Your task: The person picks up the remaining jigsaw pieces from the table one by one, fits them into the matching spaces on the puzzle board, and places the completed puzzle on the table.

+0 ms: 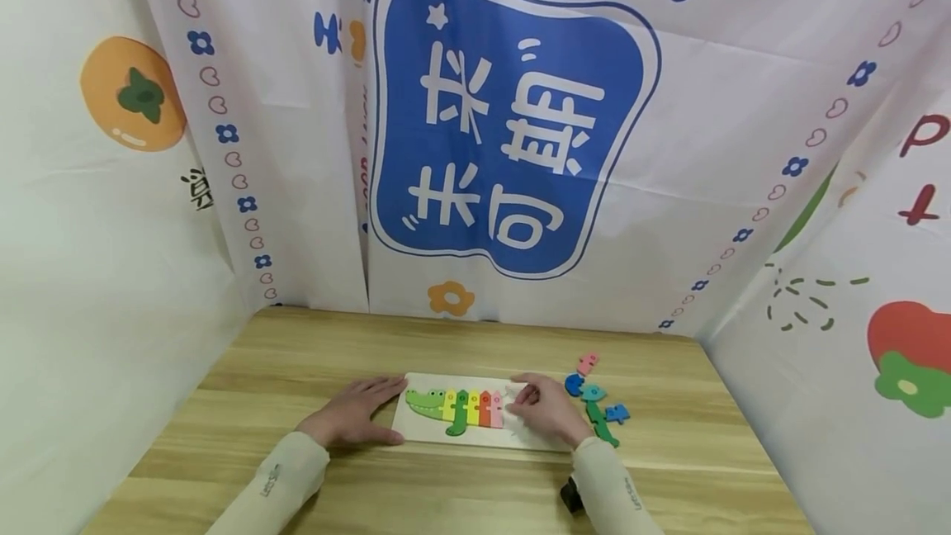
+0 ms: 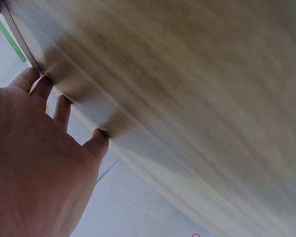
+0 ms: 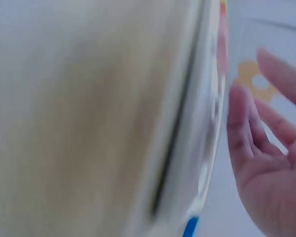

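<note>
A white wooden puzzle board [image 1: 475,381] lies flat on the table. Fitted in its left part are a light-green crocodile head [image 1: 423,404], several coloured body strips and, as the last strip, a pink piece [image 1: 497,409]. My left hand [image 1: 352,413] rests at the board's left end, fingers and thumb spread along its edge; in the left wrist view the fingertips are low at the tabletop. Over the board's bare right part is my right hand [image 1: 548,409], just beside the pink strip. Its fingers are loosely bent, and the right wrist view shows nothing between them.
Loose pieces lie right of the board: a pink one [image 1: 588,363], a dark-blue one [image 1: 574,385], a teal one [image 1: 593,392], a blue one [image 1: 617,413] and a green leg piece [image 1: 600,424]. A small black object [image 1: 570,495] sits by the right sleeve. Printed curtains surround the wooden table [image 1: 475,485].
</note>
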Motion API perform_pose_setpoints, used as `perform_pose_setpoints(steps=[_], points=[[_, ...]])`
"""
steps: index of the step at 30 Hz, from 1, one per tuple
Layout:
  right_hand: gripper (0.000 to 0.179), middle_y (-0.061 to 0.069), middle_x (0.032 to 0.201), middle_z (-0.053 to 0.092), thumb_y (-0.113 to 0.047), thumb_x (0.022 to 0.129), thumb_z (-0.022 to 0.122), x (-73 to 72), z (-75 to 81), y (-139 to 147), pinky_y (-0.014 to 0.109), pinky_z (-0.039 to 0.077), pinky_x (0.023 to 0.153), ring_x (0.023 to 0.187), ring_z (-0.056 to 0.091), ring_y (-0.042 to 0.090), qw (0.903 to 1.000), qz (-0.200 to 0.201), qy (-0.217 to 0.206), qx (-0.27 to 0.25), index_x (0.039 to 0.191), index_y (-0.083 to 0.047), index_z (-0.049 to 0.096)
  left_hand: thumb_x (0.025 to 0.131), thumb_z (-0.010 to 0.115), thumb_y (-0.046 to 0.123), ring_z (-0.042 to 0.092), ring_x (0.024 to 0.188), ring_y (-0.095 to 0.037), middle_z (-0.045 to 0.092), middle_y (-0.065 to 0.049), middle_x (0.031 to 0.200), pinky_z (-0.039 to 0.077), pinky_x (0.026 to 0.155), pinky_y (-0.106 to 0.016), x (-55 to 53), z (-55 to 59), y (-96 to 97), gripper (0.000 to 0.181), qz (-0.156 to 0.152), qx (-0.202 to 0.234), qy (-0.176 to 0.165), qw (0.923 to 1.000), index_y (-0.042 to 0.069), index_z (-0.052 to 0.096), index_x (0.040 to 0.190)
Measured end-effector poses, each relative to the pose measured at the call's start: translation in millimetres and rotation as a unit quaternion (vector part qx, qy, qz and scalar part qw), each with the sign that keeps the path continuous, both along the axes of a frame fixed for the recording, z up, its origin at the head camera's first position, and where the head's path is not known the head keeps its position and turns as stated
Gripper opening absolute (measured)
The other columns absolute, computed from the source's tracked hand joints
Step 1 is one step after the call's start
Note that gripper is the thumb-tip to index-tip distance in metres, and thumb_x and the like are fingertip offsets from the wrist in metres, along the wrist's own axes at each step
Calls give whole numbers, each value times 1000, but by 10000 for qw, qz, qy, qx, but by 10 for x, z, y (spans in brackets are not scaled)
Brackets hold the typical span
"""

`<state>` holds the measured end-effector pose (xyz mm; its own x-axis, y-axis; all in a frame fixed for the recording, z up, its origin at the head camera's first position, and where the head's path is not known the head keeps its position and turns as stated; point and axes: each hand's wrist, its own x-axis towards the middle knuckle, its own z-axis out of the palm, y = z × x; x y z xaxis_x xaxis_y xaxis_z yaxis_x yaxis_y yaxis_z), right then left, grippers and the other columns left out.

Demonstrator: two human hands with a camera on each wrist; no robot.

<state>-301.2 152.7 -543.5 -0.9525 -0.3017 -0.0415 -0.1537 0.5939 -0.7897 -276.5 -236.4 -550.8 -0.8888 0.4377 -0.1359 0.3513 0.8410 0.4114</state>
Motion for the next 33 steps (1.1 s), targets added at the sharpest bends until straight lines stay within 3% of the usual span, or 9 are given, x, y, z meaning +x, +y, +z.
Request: perform_pose_setpoints(steps=[5,9,11,14,21,28,33], points=[[45,10,103,71,-14,95,75,-278,72,415,39,60,79,91,67,22,9908,-1109,769,102,137,-1,63,85,73,68,29,154,-45,34,-12,168,20,123,-70,19,-22,0,101,21,9,1,10000,18,34,163],[54,30,129,64,-16,95,74,-539,22,813,58,53,101,116,63,44,9769,-1598,1095,906,143,4,57,85,74,67,29,154,-45,35,-13,168,20,123,-70,28,-20,4,101,35,30,-14,10000,18,34,163],[62,36,143,52,-20,97,72,-598,-13,952,66,45,109,130,52,52,9727,-1642,974,1320,148,5,50,85,74,67,29,154,-45,35,-13,168,20,123,-70,32,-32,11,101,23,25,8,10000,18,35,163],[64,37,151,45,-27,97,70,-614,-62,1059,70,38,113,138,43,57,9711,-1572,782,1616,149,5,49,84,74,67,29,154,-44,35,-12,168,21,123,-69,42,-30,28,101,22,-3,-8,10000,18,34,163],[57,30,139,60,-33,96,71,-657,-118,1158,65,48,105,122,57,49,9686,-1549,775,1785,139,4,61,85,73,68,26,155,-44,31,-10,170,21,124,-68,-8,9,69,100,82,18,-100,9999,21,33,164],[59,30,137,62,-31,93,75,-735,-153,1205,64,47,107,125,56,50,9649,-1507,832,1983,137,6,61,84,74,67,26,156,-43,31,-10,170,21,124,-68,-48,6,59,100,77,-37,-18,10000,21,33,164],[61,29,134,64,-27,93,77,-730,-114,1174,60,52,104,122,62,45,9724,-1442,603,1733,141,6,58,84,74,67,26,156,-43,30,-11,170,20,124,-68,-7,3,20,101,158,-44,-127,9998,20,33,164]])
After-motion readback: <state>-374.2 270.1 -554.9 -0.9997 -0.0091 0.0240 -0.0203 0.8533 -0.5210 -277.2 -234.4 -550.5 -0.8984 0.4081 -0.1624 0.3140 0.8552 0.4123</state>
